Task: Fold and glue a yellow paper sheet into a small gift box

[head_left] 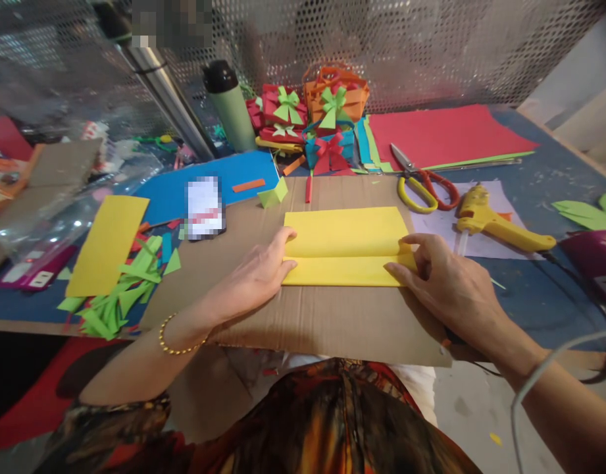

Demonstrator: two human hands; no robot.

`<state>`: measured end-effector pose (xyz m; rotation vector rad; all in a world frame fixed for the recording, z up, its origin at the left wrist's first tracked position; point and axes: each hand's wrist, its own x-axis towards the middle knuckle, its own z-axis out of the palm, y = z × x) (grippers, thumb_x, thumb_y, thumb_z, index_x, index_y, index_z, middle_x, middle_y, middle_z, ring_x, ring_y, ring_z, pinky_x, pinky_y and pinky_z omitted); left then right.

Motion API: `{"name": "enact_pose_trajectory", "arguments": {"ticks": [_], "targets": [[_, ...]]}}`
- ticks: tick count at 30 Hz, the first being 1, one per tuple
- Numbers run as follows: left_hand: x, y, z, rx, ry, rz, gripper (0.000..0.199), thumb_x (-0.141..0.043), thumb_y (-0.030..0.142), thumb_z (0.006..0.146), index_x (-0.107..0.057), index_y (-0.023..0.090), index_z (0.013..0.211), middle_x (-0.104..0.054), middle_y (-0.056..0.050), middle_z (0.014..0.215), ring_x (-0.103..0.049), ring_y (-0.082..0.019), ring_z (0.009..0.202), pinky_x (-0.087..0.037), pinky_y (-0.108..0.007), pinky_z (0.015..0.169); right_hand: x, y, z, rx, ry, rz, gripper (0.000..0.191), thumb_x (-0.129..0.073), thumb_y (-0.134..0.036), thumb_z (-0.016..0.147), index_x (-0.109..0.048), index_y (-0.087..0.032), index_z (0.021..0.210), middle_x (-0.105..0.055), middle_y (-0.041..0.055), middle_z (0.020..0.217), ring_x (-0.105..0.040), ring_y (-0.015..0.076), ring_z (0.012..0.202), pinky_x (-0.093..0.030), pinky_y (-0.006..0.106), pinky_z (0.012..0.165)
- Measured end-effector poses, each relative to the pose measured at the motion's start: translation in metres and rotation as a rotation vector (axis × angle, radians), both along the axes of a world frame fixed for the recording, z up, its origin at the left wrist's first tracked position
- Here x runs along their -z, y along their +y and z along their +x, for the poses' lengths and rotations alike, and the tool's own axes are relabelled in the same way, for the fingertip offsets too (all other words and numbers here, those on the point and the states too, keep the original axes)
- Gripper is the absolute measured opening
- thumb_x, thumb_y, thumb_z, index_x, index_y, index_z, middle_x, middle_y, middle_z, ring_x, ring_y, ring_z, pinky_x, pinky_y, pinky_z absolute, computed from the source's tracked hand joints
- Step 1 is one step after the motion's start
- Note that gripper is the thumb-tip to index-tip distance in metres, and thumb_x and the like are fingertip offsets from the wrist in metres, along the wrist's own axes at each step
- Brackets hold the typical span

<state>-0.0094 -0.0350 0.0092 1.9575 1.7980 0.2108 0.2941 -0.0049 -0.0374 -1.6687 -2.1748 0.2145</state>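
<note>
A yellow sheet of paper (342, 234) lies in front of me on a flat piece of brown cardboard (327, 319). Its near part is folded over, making a strip along the front with a crease across the width. My left hand (256, 276) pinches the left edge, thumb on the folded strip and index finger just beyond it. At the opposite end, my right hand (448, 280) grips the right edge between thumb and bent fingers, where the paper curls up a little.
Right of the cardboard are scissors (424, 187) and a yellow glue gun (500, 224). Behind stand small paper gift baskets (335, 99), a green flask (231, 108) and red paper sheets (445, 135). Green paper scraps (135, 283) and another yellow sheet (108, 243) lie left.
</note>
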Motion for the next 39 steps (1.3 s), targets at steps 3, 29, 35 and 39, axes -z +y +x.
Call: {"name": "enact_pose_trajectory", "arguments": {"ticks": [3, 29, 35, 39], "targets": [[0.000, 0.000, -0.001, 0.019, 0.012, -0.011, 0.052, -0.038, 0.036, 0.099, -0.039, 0.018, 0.148, -0.066, -0.013, 0.113, -0.064, -0.030, 0.104, -0.051, -0.047, 0.093, 0.000, 0.000, 0.000, 0.005, -0.015, -0.013, 0.055, -0.046, -0.065, 0.094, -0.061, -0.020, 0.121, -0.066, 0.0035, 0.069, -0.063, 0.0244, 0.060, -0.032, 0.031, 0.049], [0.007, 0.004, -0.006, 0.064, -0.009, 0.027, 0.056, -0.036, 0.031, 0.100, -0.033, 0.016, 0.154, -0.051, -0.018, 0.155, -0.057, -0.030, 0.134, -0.048, -0.044, 0.110, 0.000, 0.000, -0.001, 0.011, -0.043, 0.005, 0.050, -0.049, -0.058, 0.094, -0.059, -0.020, 0.125, -0.070, 0.0056, 0.074, -0.067, 0.0279, 0.065, -0.035, 0.032, 0.051], [0.004, 0.003, 0.000, 0.059, 0.063, 0.023, 0.055, -0.037, 0.031, 0.099, -0.036, 0.018, 0.153, -0.067, -0.016, 0.132, -0.067, -0.030, 0.111, -0.053, -0.041, 0.091, -0.001, 0.001, -0.001, 0.032, -0.083, -0.037, 0.050, -0.054, -0.054, 0.091, -0.060, -0.020, 0.127, -0.072, 0.0062, 0.076, -0.066, 0.0272, 0.063, -0.033, 0.032, 0.051], [-0.002, 0.001, 0.006, 0.043, 0.203, 0.004, 0.056, -0.035, 0.032, 0.102, -0.034, 0.014, 0.155, -0.072, -0.014, 0.105, -0.069, -0.030, 0.093, -0.052, -0.040, 0.080, -0.006, 0.001, -0.005, 0.029, -0.092, -0.051, 0.045, -0.055, -0.049, 0.091, -0.058, -0.021, 0.127, -0.072, 0.0051, 0.077, -0.065, 0.0256, 0.063, -0.033, 0.031, 0.053]]}}
